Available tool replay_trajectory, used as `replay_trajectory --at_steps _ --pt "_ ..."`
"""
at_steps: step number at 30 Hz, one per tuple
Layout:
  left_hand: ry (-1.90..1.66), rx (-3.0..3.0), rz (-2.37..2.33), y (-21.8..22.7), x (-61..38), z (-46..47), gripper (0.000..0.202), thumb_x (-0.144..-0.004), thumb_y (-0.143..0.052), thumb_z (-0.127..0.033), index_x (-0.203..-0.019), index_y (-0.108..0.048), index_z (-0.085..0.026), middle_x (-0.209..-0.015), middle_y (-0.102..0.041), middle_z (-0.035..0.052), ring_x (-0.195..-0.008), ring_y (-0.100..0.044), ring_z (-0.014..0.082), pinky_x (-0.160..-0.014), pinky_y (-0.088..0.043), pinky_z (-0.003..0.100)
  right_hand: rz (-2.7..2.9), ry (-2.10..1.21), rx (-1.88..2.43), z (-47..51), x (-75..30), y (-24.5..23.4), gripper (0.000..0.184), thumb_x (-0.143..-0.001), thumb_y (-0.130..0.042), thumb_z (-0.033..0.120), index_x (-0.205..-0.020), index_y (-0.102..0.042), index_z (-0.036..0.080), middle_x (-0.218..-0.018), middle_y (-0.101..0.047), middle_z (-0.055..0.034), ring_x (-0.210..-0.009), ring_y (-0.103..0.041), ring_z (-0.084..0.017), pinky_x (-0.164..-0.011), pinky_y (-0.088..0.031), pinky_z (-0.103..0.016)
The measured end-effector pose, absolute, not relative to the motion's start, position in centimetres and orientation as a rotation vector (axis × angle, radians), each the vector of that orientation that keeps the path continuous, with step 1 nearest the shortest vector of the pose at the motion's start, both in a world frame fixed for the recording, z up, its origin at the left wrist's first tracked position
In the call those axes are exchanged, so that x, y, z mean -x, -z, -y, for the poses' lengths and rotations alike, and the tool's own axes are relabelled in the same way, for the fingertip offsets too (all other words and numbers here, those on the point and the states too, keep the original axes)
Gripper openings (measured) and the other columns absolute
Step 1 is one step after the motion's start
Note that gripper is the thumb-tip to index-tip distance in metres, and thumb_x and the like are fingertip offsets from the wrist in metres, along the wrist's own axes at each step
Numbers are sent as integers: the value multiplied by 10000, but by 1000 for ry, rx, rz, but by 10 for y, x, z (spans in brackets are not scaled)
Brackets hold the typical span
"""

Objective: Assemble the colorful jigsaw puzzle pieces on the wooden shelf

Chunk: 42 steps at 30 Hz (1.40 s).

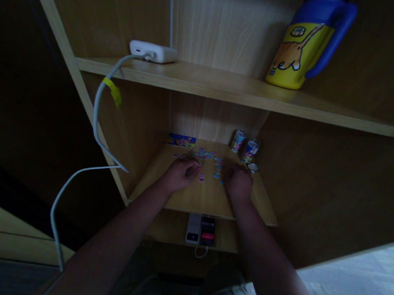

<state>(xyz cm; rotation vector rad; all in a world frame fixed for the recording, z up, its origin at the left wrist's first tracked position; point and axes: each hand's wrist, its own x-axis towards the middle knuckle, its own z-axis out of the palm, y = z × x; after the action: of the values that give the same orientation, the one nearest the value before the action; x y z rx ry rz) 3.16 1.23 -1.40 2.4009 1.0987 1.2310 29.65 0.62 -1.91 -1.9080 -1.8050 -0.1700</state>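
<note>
- My left hand [184, 171] rests knuckles-up on the wooden desk [188, 198], fingers curled loosely inward; whether it pinches anything I cannot tell, the light is too dim.
- My right hand [237, 181] lies just beside it to the right, also palm down with fingers bent, and I cannot tell if a piece is under them.
- The scattered puzzle pieces [210, 159] lie right ahead of both hands and between them, some touching my fingertips; one small pinkish piece [201, 178] sits in the gap between the two hands.
- Beyond my left hand, against the back panel, lies a blue picture card [181, 140].
- Beyond my right hand stand two small printed cans [243, 147], close together, with a small round lid [253, 167] just ahead of that hand's knuckles.
- Nearer to me than both hands, under the desk edge, sit a white device [193, 227] and a dark device [208, 230] side by side.
- High above my left hand, a white charger [153, 52] lies on the upper shelf [230, 88], its cable [96, 114] drooping down the left side.
- High above my right hand stands a yellow and blue bottle [309, 40].
</note>
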Motion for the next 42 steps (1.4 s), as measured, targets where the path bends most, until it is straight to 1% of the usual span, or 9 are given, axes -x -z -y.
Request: replay_trajectory --at_steps 5,8,12,16,21,25,30,38,42 --pt "-1520 -2073 -1390 16 -19 -19 183 -1092 -597 -287 -1106 -773 -237 -1140 -818 78 -1123 -753 277 -1064 -585 449 1729 96 1955 -6 -301 19 278 -1039 -637 202 -1271 -782 154 -1213 -784 -233 -1153 -742 -374 -898 -555 -421" --pt "-1615 -1921 -1486 17 -10 -23 281 -1144 -498 -332 -1133 -759 -230 -1181 -817 89 -1149 -758 274 -1079 -583 439 1670 37 2013 -5 -301 19 326 -1036 -646 197 -1342 -751 164 -1259 -777 -232 -1186 -737 -380 -920 -555 -428" --pt "-1669 -1783 -1587 19 0 -27 330 -1159 -447 -350 -1132 -751 -227 -1174 -818 105 -1122 -764 284 -1058 -589 451 1664 23 2021 -7 -301 20 319 -1063 -601 178 -1345 -749 154 -1282 -766 -245 -1217 -723 -379 -956 -548 -441" --pt "-1637 -1777 -1620 21 2 -28 278 -1134 -504 -310 -1092 -770 -242 -1140 -824 90 -1115 -764 287 -1075 -583 455 1736 40 1879 -11 -301 23 308 -1047 -621 188 -1317 -767 163 -1300 -754 -227 -1241 -701 -370 -1007 -547 -456" --pt "-1559 -1826 -1598 23 -2 -28 202 -1118 -652 -356 -1079 -775 -201 -1165 -805 88 -1147 -753 271 -1121 -572 493 1975 -20 1386 -16 -298 33 296 -990 -671 163 -1217 -822 279 -1281 -791 -78 -1251 -687 -284 -1130 -515 -447" --pt "-1500 -1819 -1607 27 -1 -32 263 -1112 -714 -429 -1112 -764 -171 -1185 -781 86 -1140 -746 257 -1085 -600 509 2096 -74 1193 -18 -296 37 127 -988 -772 250 -1074 -856 294 -1231 -818 -58 -1218 -701 -282 -1139 -489 -468" --pt "-1464 -1734 -1680 32 6 -36 281 -1109 -724 -420 -1238 -749 -172 -1274 -754 103 -1143 -741 261 -1033 -635 494 2051 -53 1326 -20 -298 36 118 -1006 -744 240 -970 -850 275 -1207 -829 -58 -1178 -717 -273 -1118 -499 -450" --pt "-1422 -1578 -1821 35 12 -40 310 -1106 -730 -416 -1301 -734 -175 -1321 -740 112 -1154 -741 267 -1020 -645 492 1967 54 1668 -16 -298 31 196 -1041 -688 282 -1094 -875 259 -1192 -815 -113 -1166 -693 -307 -1022 -533 -406" --pt "-1386 -1584 -1843 32 10 -37 315 -1103 -736 -404 -1318 -727 -175 -1333 -733 113 -1165 -738 272 -1018 -648 494 1983 16 1747 -12 -295 24 239 -1071 -639 302 -1131 -866 255 -1248 -798 -102 -1191 -683 -288 -1053 -506 -387"
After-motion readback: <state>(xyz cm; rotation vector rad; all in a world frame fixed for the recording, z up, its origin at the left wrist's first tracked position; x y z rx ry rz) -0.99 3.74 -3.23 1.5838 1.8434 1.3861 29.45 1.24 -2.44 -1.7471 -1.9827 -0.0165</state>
